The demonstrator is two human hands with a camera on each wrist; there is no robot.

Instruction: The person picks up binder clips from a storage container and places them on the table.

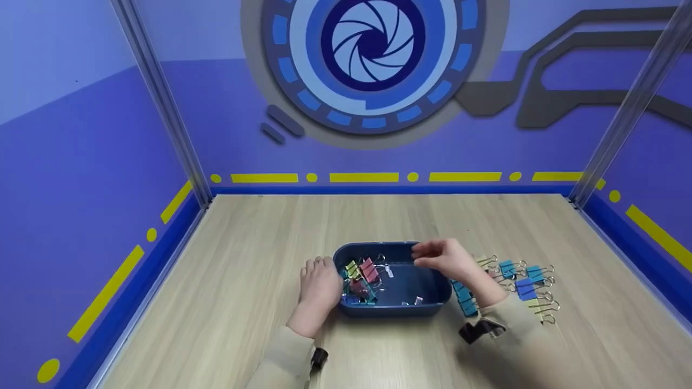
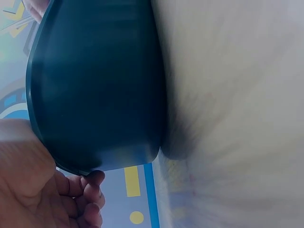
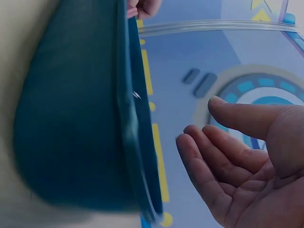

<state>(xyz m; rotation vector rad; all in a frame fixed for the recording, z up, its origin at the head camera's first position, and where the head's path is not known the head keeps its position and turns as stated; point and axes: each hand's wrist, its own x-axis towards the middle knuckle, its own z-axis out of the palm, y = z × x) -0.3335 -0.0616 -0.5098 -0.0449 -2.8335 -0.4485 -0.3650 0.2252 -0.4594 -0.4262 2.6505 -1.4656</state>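
Observation:
A dark blue rounded tray (image 1: 394, 312) stands on the table, with several binder clips heaped in its left half. Among them are a pink binder clip (image 1: 370, 269) and a yellow binder clip (image 1: 352, 269). My left hand (image 1: 320, 283) grips the tray's left end, its fingers curled at the rim in the left wrist view. Over the right end of the tray is my right hand (image 1: 446, 260), thumb and fingers apart. Nothing lies between those fingers (image 3: 190, 147) in the right wrist view.
Right of the tray lies a group of binder clips, among them a blue binder clip (image 1: 525, 289) and teal binder clips (image 1: 465, 300), partly behind my right forearm. Small clear pieces (image 1: 418, 300) lie on the tray floor. Printed walls (image 1: 367, 156) enclose the table (image 1: 259, 232).

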